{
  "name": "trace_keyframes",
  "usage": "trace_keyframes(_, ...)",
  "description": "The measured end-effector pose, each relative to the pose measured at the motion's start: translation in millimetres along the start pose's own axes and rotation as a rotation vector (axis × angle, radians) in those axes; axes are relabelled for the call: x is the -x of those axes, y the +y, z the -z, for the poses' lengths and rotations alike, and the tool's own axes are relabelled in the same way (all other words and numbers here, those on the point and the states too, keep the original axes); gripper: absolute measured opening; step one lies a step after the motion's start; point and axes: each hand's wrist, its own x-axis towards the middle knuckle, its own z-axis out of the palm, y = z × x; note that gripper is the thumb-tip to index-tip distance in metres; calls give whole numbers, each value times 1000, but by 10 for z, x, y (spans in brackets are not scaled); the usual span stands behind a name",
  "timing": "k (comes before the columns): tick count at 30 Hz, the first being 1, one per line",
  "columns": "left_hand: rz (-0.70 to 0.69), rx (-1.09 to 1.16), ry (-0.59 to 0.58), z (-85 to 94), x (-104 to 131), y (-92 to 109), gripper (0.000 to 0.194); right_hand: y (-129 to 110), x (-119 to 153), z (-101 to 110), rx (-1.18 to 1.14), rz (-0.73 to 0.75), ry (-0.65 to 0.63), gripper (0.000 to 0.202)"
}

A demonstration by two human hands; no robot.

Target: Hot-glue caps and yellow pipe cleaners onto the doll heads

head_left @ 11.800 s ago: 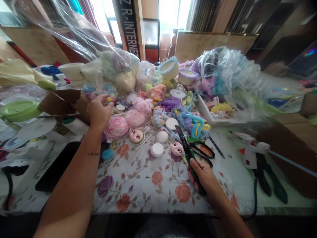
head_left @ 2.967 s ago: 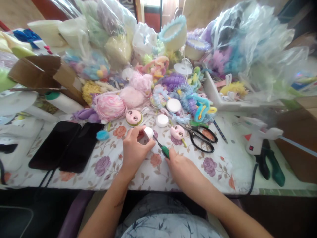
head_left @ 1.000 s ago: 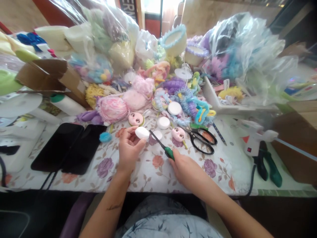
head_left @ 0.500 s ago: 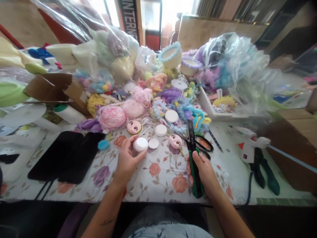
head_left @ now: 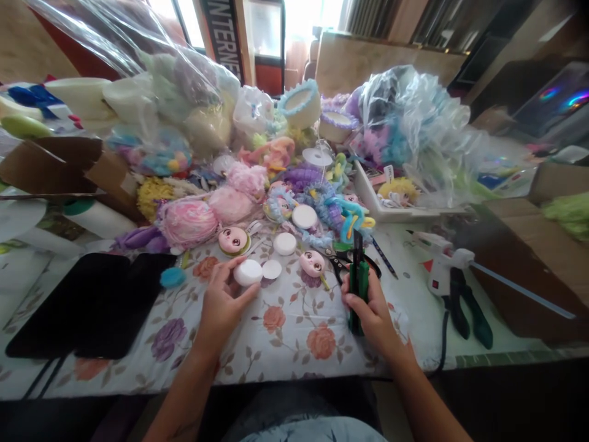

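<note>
L fingers [head_left: 225, 271] half-curled round white disc [head_left: 249, 274], grip unclear. R fingers [head_left: 363, 309] wrap green cutter [head_left: 363, 279]. Adv.: blade [head_left: 358, 247] clear of L.

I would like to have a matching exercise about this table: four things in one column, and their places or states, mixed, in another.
Things:
1. Cutter
2. Glue gun
3. Thick white piece
4. Scissors

Places or states:
A. Within the curve of the left hand
B. Lying partly hidden behind the green-handled tool
C. With a long pale stick coming out of its back
D. Gripped in the right hand

Right pairs: 1-D, 2-C, 3-A, 4-B
</note>
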Motion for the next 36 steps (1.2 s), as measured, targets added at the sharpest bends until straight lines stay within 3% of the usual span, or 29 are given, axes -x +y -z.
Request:
trace_keyframes(5, -33, -47, 4, 4, -1, -23, 53, 34, 84, -33, -226, 20, 35, 45)
trace_keyframes(10, -22, -44, -14, -1, 10, 6, 54, 87, 119, -56, -202, 71, 80, 51)
trace_keyframes(16, -13, -32, -6, -8, 11, 24, 54, -5, 163, -120, 53, -62, 180, 17)
trace_keyframes(19, -22, -39, -7, -2, 6, 7, 54, -42, 158, -121, 30, -120, 197, 15)
trace_keyframes(23, -32, -50, -11, 5, 4, -9, 53, -41, 151, -89, -177, -191, 75, 13)
trace_keyframes(29, -34, -86, -30, 6, 16, 23, 53, -89, 234, -73, -373, -269, 4, 39)
trace_keyframes(32, -42, -91, -28, 10, 24, 29, 53, -165, 335, 197, -278, -282, -15, 49)
trace_keyframes(36, -34, -93, -22, 31, 24, -16, 54, -296, 643, 1006, 242, -307, 95, 49)
